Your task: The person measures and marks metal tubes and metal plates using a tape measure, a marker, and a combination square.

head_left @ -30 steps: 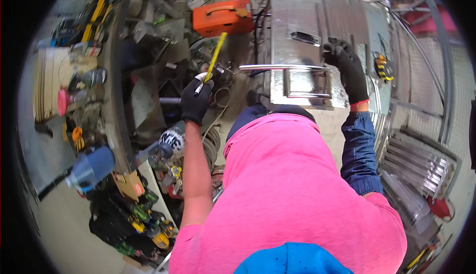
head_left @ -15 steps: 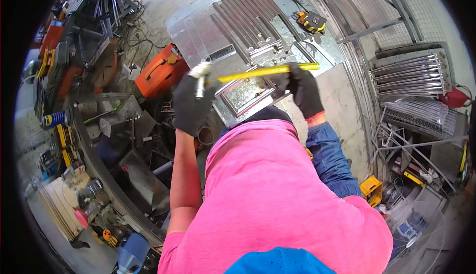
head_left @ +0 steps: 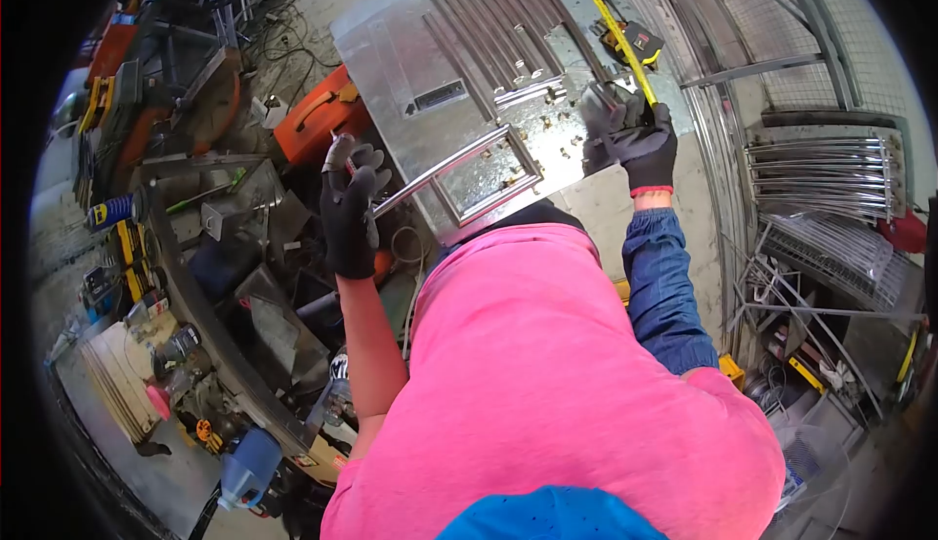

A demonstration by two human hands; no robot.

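Note:
My left hand (head_left: 349, 210), in a dark glove, is left of the metal sheet (head_left: 396, 76), its fingers curled round something small and pale that I cannot make out. A shiny bar (head_left: 425, 186) reaches from the rectangular metal frame (head_left: 532, 161) to beside this hand; whether they touch is unclear. At the sheet's right side, my gloved right hand (head_left: 643, 144) grips the lower end of a yellow measuring strip (head_left: 616, 32). The strip slants up and left beside a black and yellow tape measure (head_left: 642, 43).
Several long metal bars (head_left: 489, 27) lie on the sheet, with small brass-coloured pieces (head_left: 565, 154) near the frame. An orange toolbox (head_left: 320, 115) stands at its left edge. More metal stock and a rack (head_left: 821, 173) are on the right.
The yellow strip has swung from lying level between my hands to a steep slant at the right. My right hand has moved right; my left hand has moved slightly left and down.

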